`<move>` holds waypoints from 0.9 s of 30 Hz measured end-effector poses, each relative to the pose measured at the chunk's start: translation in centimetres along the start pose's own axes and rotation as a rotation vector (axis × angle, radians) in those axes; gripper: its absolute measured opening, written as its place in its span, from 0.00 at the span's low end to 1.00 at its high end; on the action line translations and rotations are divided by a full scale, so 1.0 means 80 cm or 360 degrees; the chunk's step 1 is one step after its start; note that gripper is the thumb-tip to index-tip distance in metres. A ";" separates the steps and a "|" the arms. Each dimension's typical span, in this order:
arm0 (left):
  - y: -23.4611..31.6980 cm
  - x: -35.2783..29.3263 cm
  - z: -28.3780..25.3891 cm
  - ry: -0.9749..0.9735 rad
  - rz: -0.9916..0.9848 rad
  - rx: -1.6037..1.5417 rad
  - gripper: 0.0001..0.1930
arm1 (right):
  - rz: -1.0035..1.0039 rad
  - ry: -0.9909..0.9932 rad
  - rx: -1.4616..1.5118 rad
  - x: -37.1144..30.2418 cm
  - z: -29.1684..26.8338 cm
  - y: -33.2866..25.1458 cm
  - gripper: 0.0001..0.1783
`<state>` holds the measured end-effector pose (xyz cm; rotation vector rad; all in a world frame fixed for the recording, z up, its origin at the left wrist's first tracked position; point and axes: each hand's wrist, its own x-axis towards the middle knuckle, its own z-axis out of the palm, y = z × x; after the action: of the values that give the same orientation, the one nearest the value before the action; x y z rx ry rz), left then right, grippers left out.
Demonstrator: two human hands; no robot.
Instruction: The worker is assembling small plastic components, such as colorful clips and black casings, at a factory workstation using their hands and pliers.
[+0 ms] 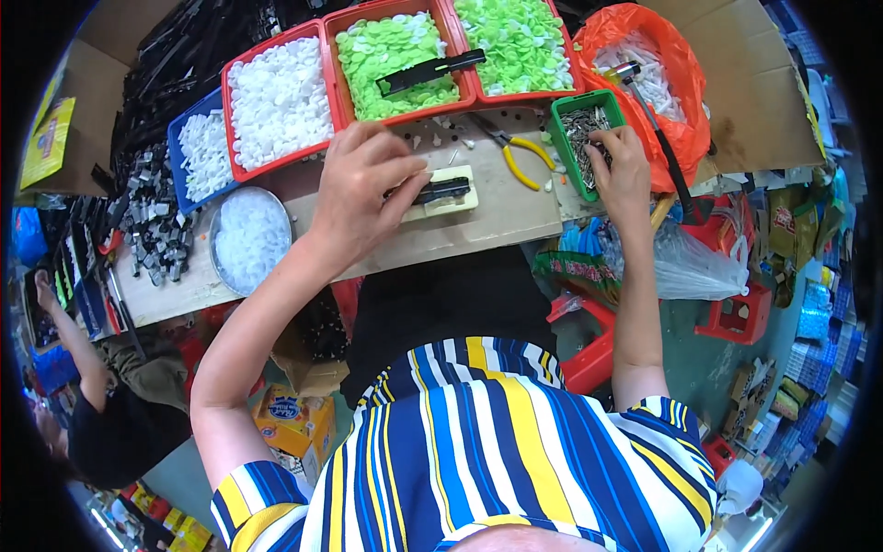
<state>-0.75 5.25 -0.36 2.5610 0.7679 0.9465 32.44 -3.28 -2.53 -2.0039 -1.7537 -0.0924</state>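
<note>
My left hand (363,179) is at the left end of a cream block (460,201), its thumb and forefinger closed round the end of a slim black plastic part (446,190) lying on the block. Part of the block and the part's left end are hidden behind the fingers. My right hand (625,175) reaches over the rim of a small green tray (558,138) of small metal pieces (579,124). Its thumb and forefinger are bent together at the pieces; whatever is between them is too small to make out.
Yellow-handled pliers (524,166) lie between block and tray. Red bins hold white pieces (280,101) and green pieces (510,46); another black part (430,72) lies across them. A hammer (658,129) rests against an orange bag (694,83). A round bowl (248,241) stands left. Another person (120,414) sits at far left.
</note>
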 end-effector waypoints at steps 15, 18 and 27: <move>-0.031 0.163 0.106 -0.0131 0.0314 0.0620 0.02 | 0.0059 -0.0103 0.0218 0.013 0.004 -0.002 0.05; -0.037 0.172 0.108 -0.0198 0.0348 0.0626 0.04 | 0.0058 -0.0092 0.0216 0.017 0.007 0.001 0.05; -0.042 0.172 0.101 -0.0089 0.0261 0.0318 0.02 | 0.0093 0.0098 0.0502 0.018 0.006 0.001 0.04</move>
<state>12.20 15.13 -0.85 2.8479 0.6761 0.8810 32.63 -1.80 -2.45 -1.8011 -1.5604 0.1323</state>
